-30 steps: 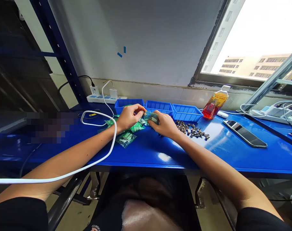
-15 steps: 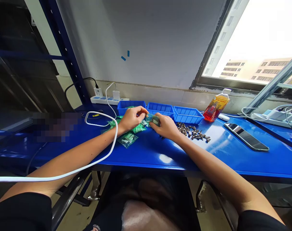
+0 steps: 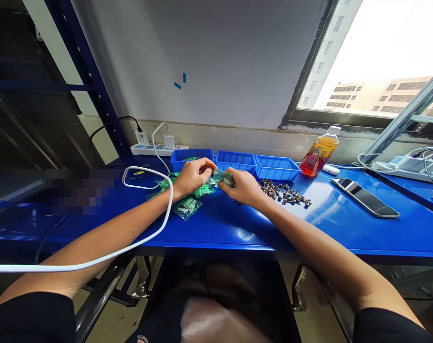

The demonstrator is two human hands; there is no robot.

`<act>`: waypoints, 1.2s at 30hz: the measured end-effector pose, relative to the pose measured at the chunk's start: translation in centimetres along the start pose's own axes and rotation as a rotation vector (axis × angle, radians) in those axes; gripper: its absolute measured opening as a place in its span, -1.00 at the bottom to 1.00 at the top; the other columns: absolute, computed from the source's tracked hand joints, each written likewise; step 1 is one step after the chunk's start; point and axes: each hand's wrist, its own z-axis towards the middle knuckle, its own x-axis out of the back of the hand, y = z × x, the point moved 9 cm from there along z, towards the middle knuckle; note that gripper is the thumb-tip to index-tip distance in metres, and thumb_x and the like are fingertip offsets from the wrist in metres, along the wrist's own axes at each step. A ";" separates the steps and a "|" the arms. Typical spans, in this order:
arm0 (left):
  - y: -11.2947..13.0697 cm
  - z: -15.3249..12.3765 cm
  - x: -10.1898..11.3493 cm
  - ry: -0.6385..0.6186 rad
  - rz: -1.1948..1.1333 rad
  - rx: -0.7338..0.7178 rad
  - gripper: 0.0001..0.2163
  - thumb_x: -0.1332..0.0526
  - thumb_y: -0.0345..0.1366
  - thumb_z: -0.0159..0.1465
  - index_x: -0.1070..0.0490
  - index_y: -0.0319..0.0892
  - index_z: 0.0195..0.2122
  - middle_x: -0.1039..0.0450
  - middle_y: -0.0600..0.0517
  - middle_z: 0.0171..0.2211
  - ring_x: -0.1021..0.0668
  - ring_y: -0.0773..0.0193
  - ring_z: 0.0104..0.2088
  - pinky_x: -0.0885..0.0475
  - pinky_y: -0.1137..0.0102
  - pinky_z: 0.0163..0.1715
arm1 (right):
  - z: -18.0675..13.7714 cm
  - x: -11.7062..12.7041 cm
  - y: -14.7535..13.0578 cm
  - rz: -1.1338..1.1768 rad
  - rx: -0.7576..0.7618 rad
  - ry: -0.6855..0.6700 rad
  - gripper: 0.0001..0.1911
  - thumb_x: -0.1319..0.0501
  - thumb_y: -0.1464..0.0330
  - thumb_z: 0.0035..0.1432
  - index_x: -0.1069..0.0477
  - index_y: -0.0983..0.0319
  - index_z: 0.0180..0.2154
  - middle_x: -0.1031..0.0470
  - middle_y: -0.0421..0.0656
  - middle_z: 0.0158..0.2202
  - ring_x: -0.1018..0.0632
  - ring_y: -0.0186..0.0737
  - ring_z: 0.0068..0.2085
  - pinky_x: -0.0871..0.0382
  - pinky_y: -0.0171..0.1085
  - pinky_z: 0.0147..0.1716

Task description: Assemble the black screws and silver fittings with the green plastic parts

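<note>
Between my two hands is a small clear greenish plastic bag [image 3: 220,176] with pale pieces inside. My left hand [image 3: 194,177] pinches one edge of it between thumb and fingertips. The other side is gripped by my right hand [image 3: 243,186], thumb and fingers closed on it. More filled plastic bags [image 3: 187,207] with green and white contents lie under and beside my left hand. A pile of small dark metal parts [image 3: 286,194] lies to the right of my right hand.
Three blue bins stand behind my hands, including the right one [image 3: 277,168]. A drink bottle [image 3: 319,152] and a phone [image 3: 365,197] are at the right. A white cable [image 3: 168,209] loops across my left forearm. A power strip [image 3: 159,149] lies by the wall.
The view has shifted slightly. Both hands still hold the small bag, and its greenish film shows a little more between them.
</note>
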 end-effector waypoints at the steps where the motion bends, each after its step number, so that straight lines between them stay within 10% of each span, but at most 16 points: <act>1: 0.0 0.0 0.0 -0.001 0.004 0.003 -0.82 -0.06 -0.33 0.11 -0.43 -0.22 -0.36 -0.54 0.00 -0.40 -0.52 0.29 -0.41 -0.38 0.44 -0.42 | 0.0 0.0 0.0 -0.001 0.001 -0.001 -0.87 -0.12 0.27 0.06 -0.28 0.20 -0.41 -0.43 -0.21 -0.49 -0.39 -0.29 -0.46 0.03 -0.35 -0.52; 36: 0.0 -0.1 0.2 -0.009 0.022 0.022 -0.82 -0.08 -0.31 0.11 -0.44 -0.21 -0.38 -0.54 0.00 -0.39 -0.51 0.29 -0.43 -0.39 0.43 -0.41 | 0.1 -0.3 0.2 -0.009 -0.011 -0.030 -0.86 -0.11 0.27 0.09 -0.32 0.21 -0.37 -0.45 -0.20 -0.48 -0.40 -0.29 -0.47 0.00 -0.35 -0.51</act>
